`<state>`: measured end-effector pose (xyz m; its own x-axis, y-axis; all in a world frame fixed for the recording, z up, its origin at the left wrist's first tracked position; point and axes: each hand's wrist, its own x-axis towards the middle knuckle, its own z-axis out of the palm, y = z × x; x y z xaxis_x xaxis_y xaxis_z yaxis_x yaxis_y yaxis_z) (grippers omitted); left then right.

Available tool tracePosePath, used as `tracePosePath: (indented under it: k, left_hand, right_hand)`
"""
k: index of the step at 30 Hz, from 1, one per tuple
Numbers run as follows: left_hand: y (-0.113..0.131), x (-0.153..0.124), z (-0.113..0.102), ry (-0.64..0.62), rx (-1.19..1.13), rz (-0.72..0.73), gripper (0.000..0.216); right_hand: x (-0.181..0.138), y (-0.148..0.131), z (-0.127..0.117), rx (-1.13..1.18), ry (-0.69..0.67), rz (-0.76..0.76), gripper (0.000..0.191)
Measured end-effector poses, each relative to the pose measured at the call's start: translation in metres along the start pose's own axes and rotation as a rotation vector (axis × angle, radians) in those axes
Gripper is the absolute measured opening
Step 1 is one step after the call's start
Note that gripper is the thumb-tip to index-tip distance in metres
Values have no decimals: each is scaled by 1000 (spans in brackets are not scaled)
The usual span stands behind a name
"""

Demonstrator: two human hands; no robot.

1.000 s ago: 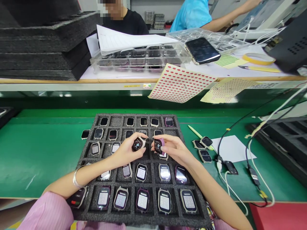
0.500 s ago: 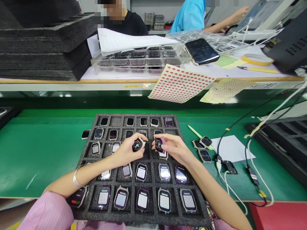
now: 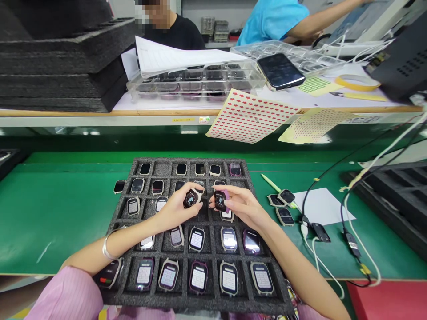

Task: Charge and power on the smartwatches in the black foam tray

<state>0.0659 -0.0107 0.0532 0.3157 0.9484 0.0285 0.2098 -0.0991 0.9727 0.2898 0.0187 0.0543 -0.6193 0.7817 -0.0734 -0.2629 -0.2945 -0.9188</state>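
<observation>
My left hand (image 3: pixel 178 206) is closed around a light-cased smartwatch (image 3: pixel 191 199) without a strap, its dark face lit with a small picture. In my right hand (image 3: pixel 245 204) is a purple-cased smartwatch (image 3: pixel 220 201), pinched between thumb and fingers, its screen lit too. Both are held a little above a black foam tray (image 3: pixel 213 258), apart from each other. Its compartments hold many watch bodies, such as a purple one (image 3: pixel 198 278) and a light one (image 3: pixel 228 278) with pale lit screens in the front row. Some back-row screens are dark. My hands hide a few middle compartments.
Right of the tray lie several loose watches (image 3: pixel 284 216), a green pen (image 3: pixel 268 181), white paper (image 3: pixel 322 206) and cables (image 3: pixel 350 240). One watch (image 3: pixel 119 186) lies to the left. The shelf bears foam stacks (image 3: pixel 66 80), a phone (image 3: pixel 280 71) and sticker sheets (image 3: pixel 251 116). Two people are behind it.
Both hands stay nearly in place, with the watches tilted very slightly. Behind the shelf, the arm of the person in blue has risen and reached further right.
</observation>
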Motion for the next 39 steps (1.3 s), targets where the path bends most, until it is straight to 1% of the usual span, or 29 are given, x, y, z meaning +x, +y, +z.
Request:
tracePosePath:
  k: [4,6,9,11,19,29,34,36,39]
  left_hand:
    - [-1,5,2,-22,-271,-158,45]
    - [2,8,2,-20,-396,-223,47]
    - [6,9,2,-17,-497,-292,45]
    - [7,8,1,-25,-525,-310,44]
    - [0,7,2,-74,-530,-248,46]
    - [-5,7,2,-112,-526,-204,43]
    - [-7,7,3,-130,-525,-195,43]
    - [-8,7,3,-129,-519,-187,43]
    - [-7,7,3,-102,-527,-172,42]
  right_hand:
    - [1,0,2,99,32,87,45]
    - [2,2,2,147,64,110,46]
    - [2,3,1,179,99,120,46]
    - [2,4,0,181,122,112,46]
    - [0,6,1,116,187,70,49]
    - [-2,9,2,-14,194,15,46]
    - [-3,12,1,-119,199,-1,46]
    - [-4,12,1,-144,155,6,52]
    - [-6,11,1,-157,43,8,71]
